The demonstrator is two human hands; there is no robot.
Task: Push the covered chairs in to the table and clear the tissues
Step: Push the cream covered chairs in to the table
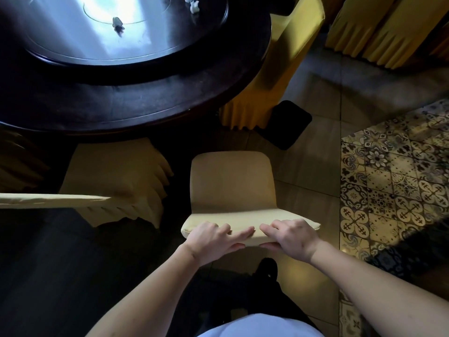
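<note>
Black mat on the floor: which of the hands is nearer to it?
Right. The right hand grips the chair back on the side nearer the black mat; the left hand grips it farther left.

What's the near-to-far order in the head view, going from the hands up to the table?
Left hand and right hand gripping the chair back → chair seat → dark table edge → turntable rim → crumpled tissue → tissues.
</note>
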